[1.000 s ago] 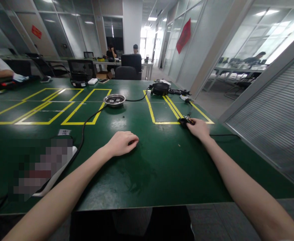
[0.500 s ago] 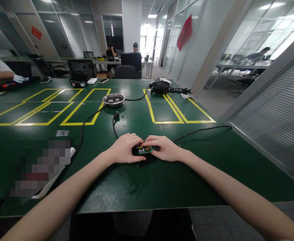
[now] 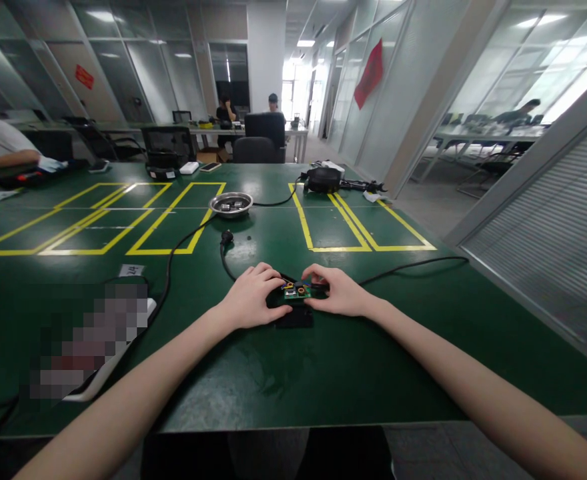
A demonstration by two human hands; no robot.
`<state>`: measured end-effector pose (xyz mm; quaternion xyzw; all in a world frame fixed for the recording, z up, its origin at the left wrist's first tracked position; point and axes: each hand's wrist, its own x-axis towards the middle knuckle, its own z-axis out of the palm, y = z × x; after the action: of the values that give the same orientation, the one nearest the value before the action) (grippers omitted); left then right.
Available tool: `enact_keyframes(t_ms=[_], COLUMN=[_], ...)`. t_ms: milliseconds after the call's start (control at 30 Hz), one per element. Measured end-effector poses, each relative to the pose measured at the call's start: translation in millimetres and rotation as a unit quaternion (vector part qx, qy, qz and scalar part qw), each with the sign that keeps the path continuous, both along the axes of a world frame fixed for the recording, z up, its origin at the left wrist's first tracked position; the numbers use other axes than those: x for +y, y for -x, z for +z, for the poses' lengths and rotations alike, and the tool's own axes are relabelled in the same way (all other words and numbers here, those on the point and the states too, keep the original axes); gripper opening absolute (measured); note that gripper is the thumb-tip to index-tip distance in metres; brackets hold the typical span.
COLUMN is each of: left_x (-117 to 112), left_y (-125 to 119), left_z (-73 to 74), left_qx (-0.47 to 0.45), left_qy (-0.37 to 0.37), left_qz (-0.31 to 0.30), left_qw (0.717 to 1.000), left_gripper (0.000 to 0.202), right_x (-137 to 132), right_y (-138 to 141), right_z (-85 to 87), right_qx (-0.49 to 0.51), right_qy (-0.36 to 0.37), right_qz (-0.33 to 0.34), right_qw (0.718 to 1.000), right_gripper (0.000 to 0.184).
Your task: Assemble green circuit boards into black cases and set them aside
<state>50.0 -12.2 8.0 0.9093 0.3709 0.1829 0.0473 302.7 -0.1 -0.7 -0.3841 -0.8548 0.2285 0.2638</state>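
Note:
A small green circuit board (image 3: 296,291) with yellow parts sits in a black housing (image 3: 294,315) on the green table (image 3: 283,373), near the front middle. My left hand (image 3: 251,295) grips its left side with curled fingers. My right hand (image 3: 337,292) pinches its right side. Black cables (image 3: 408,265) run from the device to the right and up to a plug (image 3: 226,237) on the left.
A metal bowl (image 3: 230,204) with small parts stands further back. A black device (image 3: 320,179) lies at the far right of the table. A white power strip (image 3: 118,347) lies at the left. Yellow tape boxes mark the tabletop. People sit at the far left and at desks behind.
A second ago my right hand was far right on the table, gripping the device; it brought it to the middle. Both hands now hold it, the board tilted up a little since half a second ago.

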Motion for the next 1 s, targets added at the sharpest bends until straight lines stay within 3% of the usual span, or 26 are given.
enact_keyframes(t_ms=[267,433,700,1000], left_x=[0,4,8,19], left_y=[-1,1,6,14], left_z=[-4.1,-5.4,-10.3,-12.8], left_qx=[0.001,-0.017,-0.062,-0.158], left_qy=[0.005,0.014,0.03,0.044], left_qz=[0.013,-0.025,-0.009,-0.01], left_qw=[1.0,0.999,0.998,0.986], left_gripper=[0.056,0.047,0.033,0.024], right_x=[0,2,-1,9], right_y=[6,13,15,24], right_z=[-5.2,-14.7,-13.0,-26.6], right_qx=[0.065,0.08,0.049,0.063], right_qy=[0.008,-0.034,-0.037,-0.085], right_qz=[0.031,0.014,0.032,-0.055], right_qw=[0.997,0.996,0.998,0.993], right_gripper=[0.017,0.016,0.028,0.021])
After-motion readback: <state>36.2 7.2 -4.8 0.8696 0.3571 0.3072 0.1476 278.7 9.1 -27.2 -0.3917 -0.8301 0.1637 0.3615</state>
